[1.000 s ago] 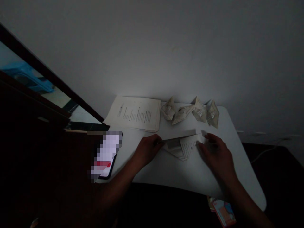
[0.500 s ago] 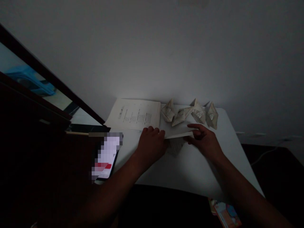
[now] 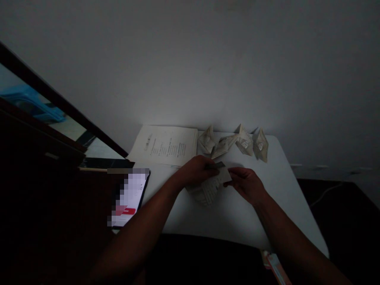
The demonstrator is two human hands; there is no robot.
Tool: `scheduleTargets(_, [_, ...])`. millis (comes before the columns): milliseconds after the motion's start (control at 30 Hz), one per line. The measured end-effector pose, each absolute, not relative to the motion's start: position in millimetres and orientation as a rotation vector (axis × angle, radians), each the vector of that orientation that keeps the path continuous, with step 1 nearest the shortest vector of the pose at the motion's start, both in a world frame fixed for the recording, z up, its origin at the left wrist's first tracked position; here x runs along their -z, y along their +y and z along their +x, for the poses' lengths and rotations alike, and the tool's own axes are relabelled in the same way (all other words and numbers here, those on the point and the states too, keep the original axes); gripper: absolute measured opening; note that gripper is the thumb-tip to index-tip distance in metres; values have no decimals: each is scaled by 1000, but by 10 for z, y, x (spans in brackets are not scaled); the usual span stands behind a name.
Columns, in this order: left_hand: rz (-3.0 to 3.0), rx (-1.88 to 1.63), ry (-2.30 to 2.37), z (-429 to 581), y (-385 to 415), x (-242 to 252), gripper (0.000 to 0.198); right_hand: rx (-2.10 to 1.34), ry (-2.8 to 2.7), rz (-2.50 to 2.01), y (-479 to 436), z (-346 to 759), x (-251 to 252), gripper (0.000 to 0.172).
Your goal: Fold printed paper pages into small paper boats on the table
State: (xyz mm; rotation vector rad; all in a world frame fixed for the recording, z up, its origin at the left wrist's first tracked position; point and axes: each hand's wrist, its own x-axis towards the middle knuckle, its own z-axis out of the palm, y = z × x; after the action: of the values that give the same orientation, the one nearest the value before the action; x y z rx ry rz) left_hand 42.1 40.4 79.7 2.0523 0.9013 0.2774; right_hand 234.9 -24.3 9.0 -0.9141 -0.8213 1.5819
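A folded sheet of printed paper is held between both hands above the white table. My left hand is closed on its upper left part, with the fingers partly hidden. My right hand pinches its right corner between thumb and fingers. Just beyond my hands stand several folded paper boats: one paper boat at the left, a tilted paper boat beside it, another paper boat, and a paper boat at the right.
A book with a printed page lies at the table's back left, against the wall. A phone with a lit screen rests at the left edge. A dark frame rises at the left. Colourful printed matter shows below the table.
The paper has tilted so its printed face shows. My left hand has moved right over its top edge, and my right hand has drawn in slightly and closed on its corner.
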Motion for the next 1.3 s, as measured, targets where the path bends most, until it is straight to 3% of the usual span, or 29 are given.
scheduleTargets(667, [2158, -332, 1038, 634, 240, -847, 21, -995, -1060, -1344, -303, 2243, -193, 19])
scheduleTargets(967, [2019, -268, 874, 579, 326, -812, 35, -1052, -1056, -1358, -274, 2291, -147, 22])
scheduleTargets(1300, [1828, -321, 906, 623, 284, -705, 21, -1037, -1083, -1371, -277, 2284, -143, 25])
